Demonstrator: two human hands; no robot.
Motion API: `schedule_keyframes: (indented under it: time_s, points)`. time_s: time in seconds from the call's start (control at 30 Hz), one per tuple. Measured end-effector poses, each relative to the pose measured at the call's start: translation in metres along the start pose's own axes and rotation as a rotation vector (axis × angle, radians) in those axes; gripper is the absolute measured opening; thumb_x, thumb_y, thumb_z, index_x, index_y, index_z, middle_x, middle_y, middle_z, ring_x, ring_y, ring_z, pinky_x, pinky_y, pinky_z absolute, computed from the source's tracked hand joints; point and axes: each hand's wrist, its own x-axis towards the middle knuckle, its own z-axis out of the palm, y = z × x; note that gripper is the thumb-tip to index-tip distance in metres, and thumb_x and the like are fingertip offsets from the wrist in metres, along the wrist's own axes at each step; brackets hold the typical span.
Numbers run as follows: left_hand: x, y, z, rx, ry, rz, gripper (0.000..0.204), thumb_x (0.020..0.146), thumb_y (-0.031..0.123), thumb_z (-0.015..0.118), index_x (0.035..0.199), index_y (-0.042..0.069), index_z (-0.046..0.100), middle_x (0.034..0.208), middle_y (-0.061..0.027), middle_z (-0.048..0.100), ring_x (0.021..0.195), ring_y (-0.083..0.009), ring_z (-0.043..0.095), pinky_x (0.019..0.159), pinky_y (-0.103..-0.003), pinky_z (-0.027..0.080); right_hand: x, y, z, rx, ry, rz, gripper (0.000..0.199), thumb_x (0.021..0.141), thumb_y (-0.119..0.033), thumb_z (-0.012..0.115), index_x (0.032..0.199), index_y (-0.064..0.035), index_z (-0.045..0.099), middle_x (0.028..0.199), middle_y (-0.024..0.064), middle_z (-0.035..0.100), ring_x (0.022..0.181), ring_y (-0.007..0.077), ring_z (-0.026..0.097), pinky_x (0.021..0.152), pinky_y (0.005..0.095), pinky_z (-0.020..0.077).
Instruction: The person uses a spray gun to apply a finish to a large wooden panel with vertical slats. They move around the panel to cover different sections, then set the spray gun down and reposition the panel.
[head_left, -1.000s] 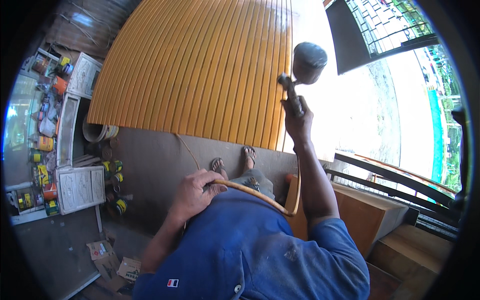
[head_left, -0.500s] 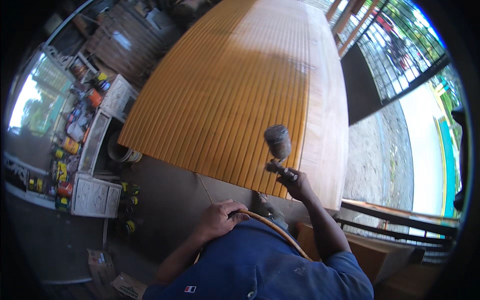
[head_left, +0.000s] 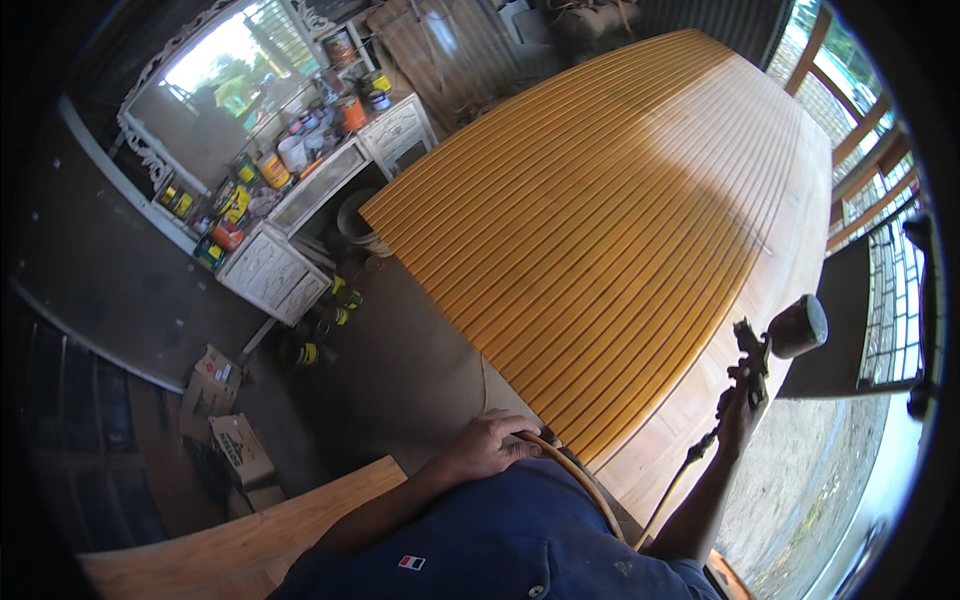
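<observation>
A large grooved wooden panel [head_left: 540, 240] lies in front of me, glossy orange-brown over most of its ribs. Its right-hand strip and part of the far right are pale wood. My right hand [head_left: 737, 418] is closed around the handle of a spray gun [head_left: 752, 368], held up over the pale right side. A rounded grey cup [head_left: 798, 327] is attached to the gun. From the handle a yellowish hose [head_left: 675, 490] runs down toward my body. Close to my waist, my left hand [head_left: 492, 443] grips a loop of this hose, near the panel's front corner.
To the left stands a white carved dresser [head_left: 280, 275] with a mirror [head_left: 235, 85], its top crowded with paint cans. More cans [head_left: 303, 353] and a bucket [head_left: 362, 222] are on the floor. Cardboard boxes [head_left: 240, 447] and a wooden board [head_left: 250, 520] lie lower left. Wooden posts [head_left: 858, 135] stand at right.
The view has swung, so the panel now slants toward the upper right. My right hand has carried the spray gun rightward, from the stained ribs to the pale side. My left hand keeps the hose.
</observation>
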Motion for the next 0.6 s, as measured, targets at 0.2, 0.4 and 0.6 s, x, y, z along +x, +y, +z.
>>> schedule_keyframes:
  time_s: [0.2, 0.4, 0.6]
  points:
    - [0.009, 0.003, 0.006, 0.015, -0.115, -0.054, 0.031, 0.094, 0.033, 0.08, 0.114, 0.011, 0.076, 0.104, -0.0104, 0.073, 0.098, -0.0287, 0.071, 0.087, -0.039, 0.056, -0.02, 0.032, -0.001, 0.032, -0.176, 0.172, 0.042, 0.104, -0.044, 0.069, 0.113, -0.0026, 0.068, 0.085, 0.0032, 0.067, 0.043, 0.004, 0.044, 0.038, 0.024, 0.0309]
    - [0.021, -0.01, -0.017, -0.007, -0.103, -0.03, 0.036, 0.092, 0.039, 0.082, 0.113, 0.011, 0.076, 0.101, -0.0091, 0.073, 0.099, -0.0282, 0.071, 0.09, -0.04, 0.055, -0.04, 0.026, 0.03, -0.078, -0.246, 0.255, 0.024, 0.102, -0.028, 0.071, 0.11, -0.0053, 0.07, 0.061, -0.0025, 0.053, 0.043, 0.0047, 0.042, 0.04, 0.0248, 0.0303]
    - [0.032, -0.059, -0.083, -0.044, -0.115, -0.051, 0.042, 0.089, 0.047, 0.083, 0.108, 0.01, 0.077, 0.102, -0.0096, 0.073, 0.102, -0.0292, 0.07, 0.091, -0.042, 0.055, -0.047, 0.001, 0.085, -0.095, -0.224, 0.221, 0.024, 0.104, -0.029, 0.067, 0.111, -0.0059, 0.072, 0.057, -0.0038, 0.049, 0.045, 0.0046, 0.043, 0.042, 0.0239, 0.0312]
